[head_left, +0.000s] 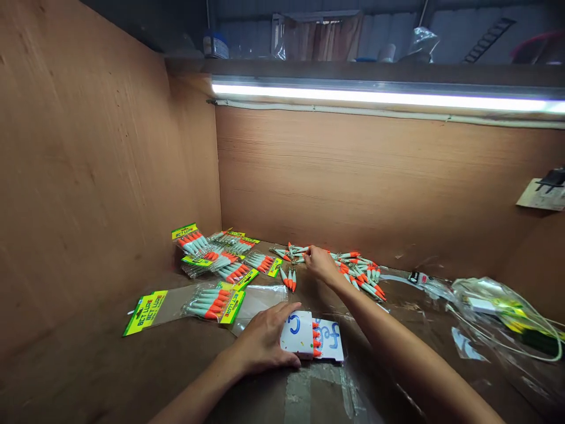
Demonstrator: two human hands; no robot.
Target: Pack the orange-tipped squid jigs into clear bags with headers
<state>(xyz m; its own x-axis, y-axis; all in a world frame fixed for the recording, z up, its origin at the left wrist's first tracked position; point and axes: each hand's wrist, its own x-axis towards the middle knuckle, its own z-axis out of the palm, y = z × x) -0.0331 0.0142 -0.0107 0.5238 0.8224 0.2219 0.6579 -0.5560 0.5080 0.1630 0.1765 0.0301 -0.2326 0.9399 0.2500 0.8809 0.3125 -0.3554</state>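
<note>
My left hand (pixel 267 334) grips a white card holder (pixel 296 335) with blue marking, thumb and fingers on its opposite edges. Several orange lure tips (pixel 316 340) stick out of the holder's right side, over a white card (pixel 331 341) with blue writing. Farther back, my right hand (pixel 322 263) pinches at a fishing lure (pixel 298 259) on the left side of a loose pile; its fingertips are partly hidden. The pile of orange-and-white lures (pixel 362 274) spreads to the right, behind my right wrist. A few separate lures (pixel 288 280) lie just left of that hand.
Packed lures (pixel 209 303) in clear bags with yellow-green headers lie at left, with a heap of packs (pixel 229 259) behind. A clear bag (pixel 265 297) lies beside my left hand. Plastic bags and a white cord (pixel 498 318) lie at right. Wooden walls (pixel 375 182) enclose the table.
</note>
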